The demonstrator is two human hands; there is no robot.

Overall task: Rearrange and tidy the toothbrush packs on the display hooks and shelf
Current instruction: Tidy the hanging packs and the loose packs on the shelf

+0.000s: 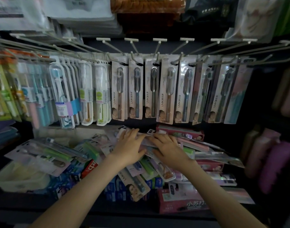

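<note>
A row of toothbrush packs hangs from white wire hooks across the middle of the display. Below them, a loose heap of toothbrush packs covers the shelf. My left hand and my right hand lie side by side on a small stack of flat packs in the middle of the heap. The fingers of both hands curl over the far edge of that stack and the thumbs sit on its near side. The palms hide most of the stack.
Boxed toothpaste and blue cartons line the shelf's front. A pale plastic tub stands at the left. Pink and purple items hang at the right. Bagged goods hang above the hooks.
</note>
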